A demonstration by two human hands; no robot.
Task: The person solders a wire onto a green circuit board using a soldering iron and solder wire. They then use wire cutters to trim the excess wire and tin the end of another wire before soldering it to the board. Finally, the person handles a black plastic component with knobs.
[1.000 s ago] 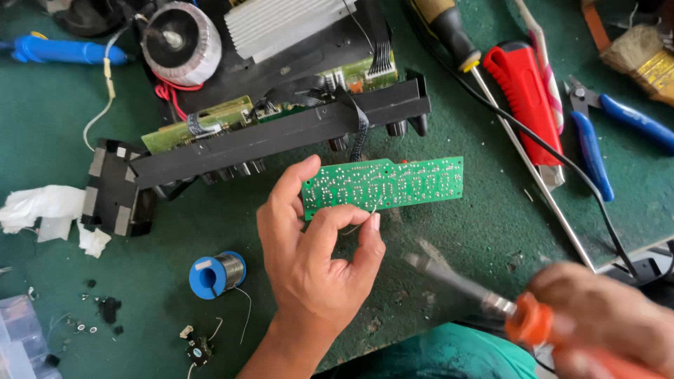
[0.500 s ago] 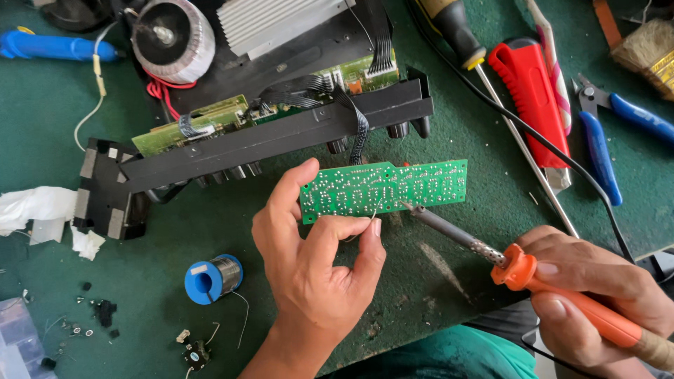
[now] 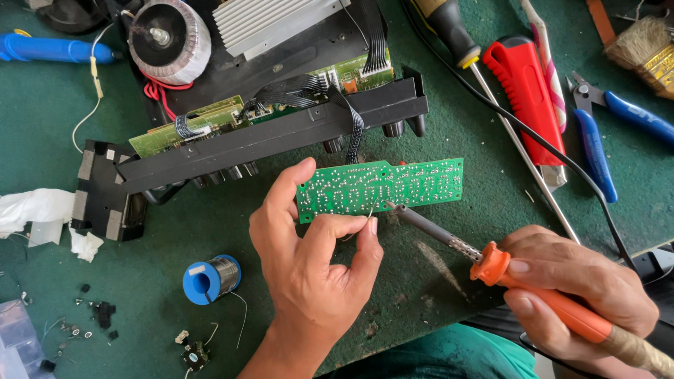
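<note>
A long green circuit board (image 3: 393, 186) lies solder side up on the green mat. My left hand (image 3: 309, 263) pinches its lower left edge between thumb and fingers, and a thin strand of solder wire (image 3: 359, 223) runs through the fingertips up to the board. My right hand (image 3: 579, 291) grips the orange handle of a soldering iron (image 3: 491, 261). The iron's metal tip touches the board's lower edge beside the wire.
An opened black amplifier chassis (image 3: 253, 140) with a round transformer (image 3: 170, 31) and heatsink lies behind the board. A blue solder spool (image 3: 210, 278) sits at the left. A screwdriver (image 3: 484, 91), red utility knife (image 3: 526, 88), blue pliers (image 3: 604, 133) and brush (image 3: 642, 49) lie at the right. White tissue (image 3: 35, 210) lies far left.
My right hand brought the soldering iron from the lower right up to the board, so its tip now meets the lower edge. My left hand kept its hold on the board.
</note>
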